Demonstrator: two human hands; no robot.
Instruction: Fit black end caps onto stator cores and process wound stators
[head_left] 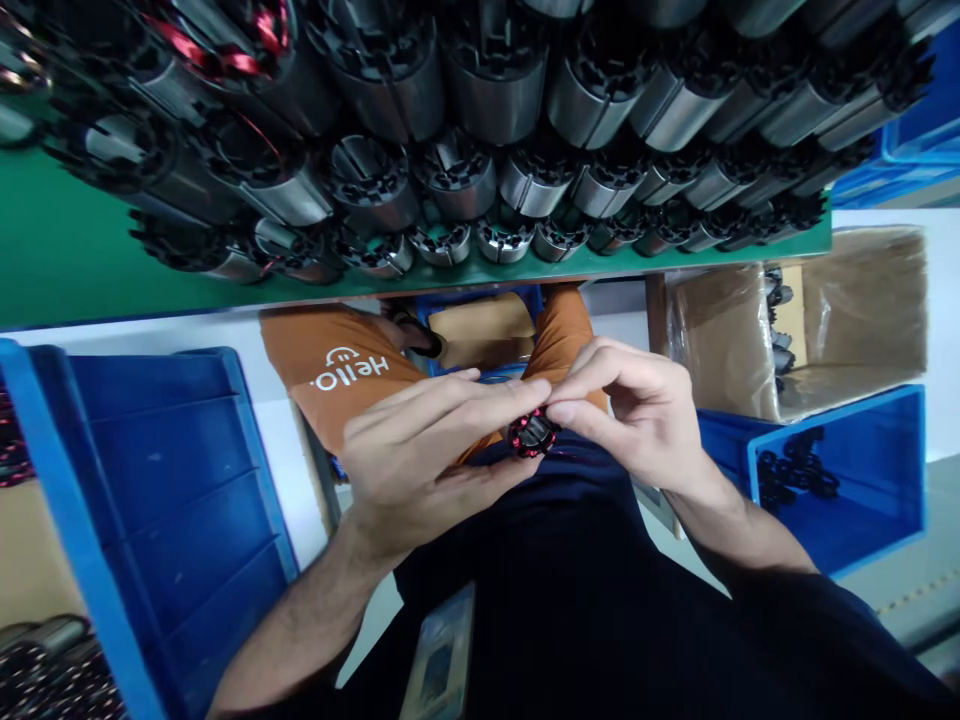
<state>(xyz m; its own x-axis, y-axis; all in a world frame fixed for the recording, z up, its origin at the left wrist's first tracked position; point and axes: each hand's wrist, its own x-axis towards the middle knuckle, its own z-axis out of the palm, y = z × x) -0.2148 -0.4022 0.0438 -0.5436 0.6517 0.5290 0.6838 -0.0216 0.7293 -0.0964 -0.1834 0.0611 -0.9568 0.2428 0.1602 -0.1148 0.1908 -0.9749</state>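
A small motor stator [534, 434] with a black end and reddish copper windings sits in front of my body, over my lap. My left hand [435, 450] wraps around it, fingers over the top and thumb below. My right hand [630, 405] is closed in a pinch at the stator's upper right edge. Thumb and forefinger meet there, perhaps on a winding wire too fine to make out. The stator's far end is hidden inside my left palm.
Rows of metal stators [495, 90] stand on the green bench [67, 230] ahead. A blue crate [172, 500] is at left. On the right are a plastic-lined carton [720, 340] and a blue bin [877, 510] holding black parts [799, 470].
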